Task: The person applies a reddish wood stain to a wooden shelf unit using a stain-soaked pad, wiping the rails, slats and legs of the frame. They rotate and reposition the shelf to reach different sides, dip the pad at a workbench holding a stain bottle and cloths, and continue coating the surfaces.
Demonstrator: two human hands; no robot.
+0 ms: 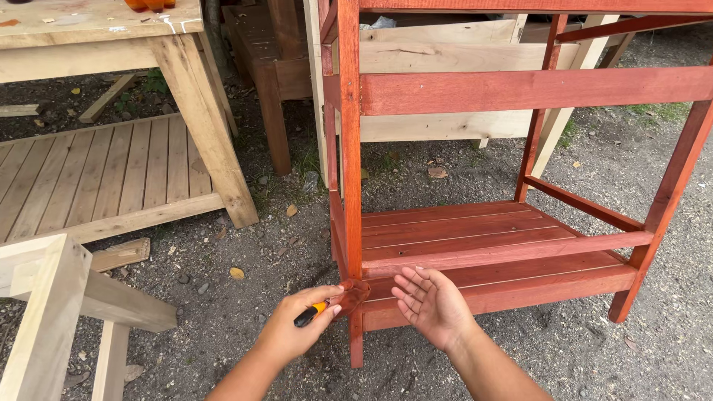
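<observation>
My left grip (297,330) closes on the brush (334,303) at the red shelf's leg (350,186); right hand (431,303) open. Stroke along the grain.

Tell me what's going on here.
A person is staining a wooden rack red-brown outdoors. The left hand holds a brush against the rack's front left leg, near the lower shelf. The right hand hangs open beside it, palm up, holding nothing. Bare unstained wooden tables stand around on the dirt ground.
</observation>
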